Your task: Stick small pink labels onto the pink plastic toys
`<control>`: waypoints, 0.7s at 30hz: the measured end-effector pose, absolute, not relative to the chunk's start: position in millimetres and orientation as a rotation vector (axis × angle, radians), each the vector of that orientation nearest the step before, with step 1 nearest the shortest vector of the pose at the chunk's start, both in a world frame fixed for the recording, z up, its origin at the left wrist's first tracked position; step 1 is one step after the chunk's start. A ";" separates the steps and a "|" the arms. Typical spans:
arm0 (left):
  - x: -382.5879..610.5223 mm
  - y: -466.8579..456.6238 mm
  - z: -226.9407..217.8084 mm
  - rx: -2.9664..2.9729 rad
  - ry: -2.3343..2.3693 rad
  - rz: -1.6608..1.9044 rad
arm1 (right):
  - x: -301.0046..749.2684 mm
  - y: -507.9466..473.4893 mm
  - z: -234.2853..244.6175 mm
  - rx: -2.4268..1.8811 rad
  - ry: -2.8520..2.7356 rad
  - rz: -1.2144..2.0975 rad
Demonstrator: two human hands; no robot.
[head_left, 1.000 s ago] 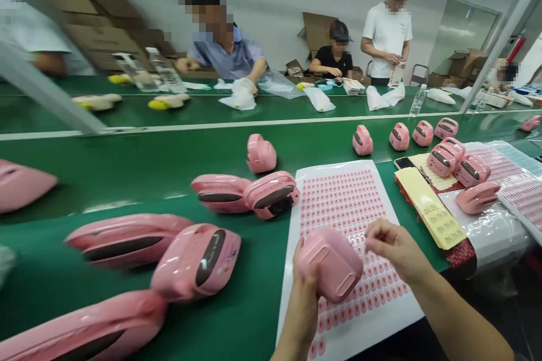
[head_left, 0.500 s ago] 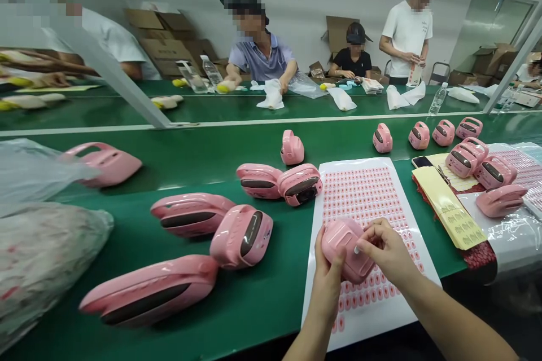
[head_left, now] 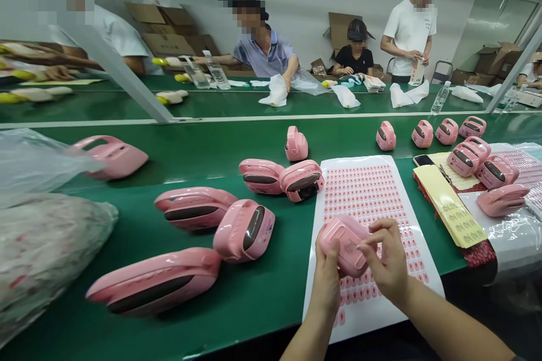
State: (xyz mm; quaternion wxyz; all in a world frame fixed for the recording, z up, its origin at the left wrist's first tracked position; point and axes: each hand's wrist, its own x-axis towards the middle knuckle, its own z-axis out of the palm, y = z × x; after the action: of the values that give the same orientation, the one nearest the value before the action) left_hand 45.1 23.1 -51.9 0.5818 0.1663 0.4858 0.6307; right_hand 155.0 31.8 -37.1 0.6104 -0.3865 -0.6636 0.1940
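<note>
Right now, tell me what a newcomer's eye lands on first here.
The glossy pink plastic units scattered along the green conveyor belt catch the eye first, filling the left and centre. Just right of them lies a white sheet of tiny pink labels, and above it the person's left hand and right hand hold one more pink unit.

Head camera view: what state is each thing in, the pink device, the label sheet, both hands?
Pink glossy plastic device: held tilted in both hands.
Left hand: cupping the device from below.
Right hand: fingers on the device's side.
White sheet of pink oval labels: flat on the green belt, labels in rows.
</note>
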 end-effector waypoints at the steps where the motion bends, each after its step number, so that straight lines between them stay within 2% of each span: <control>1: 44.1 24.6 -52.0 0.347 1.133 1.492 | 158.2 27.1 -38.5 -0.878 -1.492 0.436; 4: 35.9 28.9 -54.4 0.219 1.077 1.621 | 166.9 7.0 -54.2 -0.871 -1.454 0.471; 9: 15.2 27.9 -70.7 0.120 0.978 1.795 | 164.5 -27.1 -107.8 -0.825 -1.926 0.657; 17: 7.9 21.9 -88.1 0.193 0.900 1.764 | 146.9 -41.6 -162.7 -0.910 -2.095 0.474; 21: 1.4 20.8 -91.8 0.109 0.864 1.755 | 145.5 -42.3 -150.7 -0.915 -1.841 0.819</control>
State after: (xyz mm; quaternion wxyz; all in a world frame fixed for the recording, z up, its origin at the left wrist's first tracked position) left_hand 1.4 20.8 -91.8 0.5571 0.0463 0.3663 0.7438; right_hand 145.5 -42.3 -150.7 0.4477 -0.3699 -0.7437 0.3311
